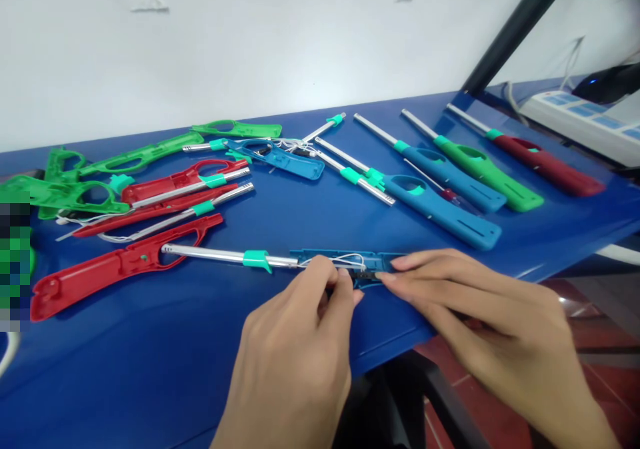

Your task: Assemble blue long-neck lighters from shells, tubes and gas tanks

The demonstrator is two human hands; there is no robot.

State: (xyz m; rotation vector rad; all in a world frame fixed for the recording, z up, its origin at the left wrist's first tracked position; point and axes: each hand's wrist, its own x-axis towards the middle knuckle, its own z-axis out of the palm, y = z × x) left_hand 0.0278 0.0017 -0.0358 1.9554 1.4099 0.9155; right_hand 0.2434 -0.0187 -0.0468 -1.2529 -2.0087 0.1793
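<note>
A blue lighter half-shell [373, 260] lies near the table's front edge, open side up, with a white wire and a small black part [364, 275] in it. From its left end runs a metal tube [210, 254] with a green trigger [257, 260]. My left hand [300, 342] is closed, thumb and index finger pinched at the black part's left side. The fingertips of my right hand [480, 309] press together on the black part's right end and the shell's edge. Parts of the shell are hidden behind both hands.
Red half-shells [100, 277] and green half-shells [145, 154] with metal tubes lie at left. Closed blue [440, 212], green [493, 177] and red [550, 162] lighters lie at right, near a screwdriver [453, 198]. A power strip [585, 119] stands at far right.
</note>
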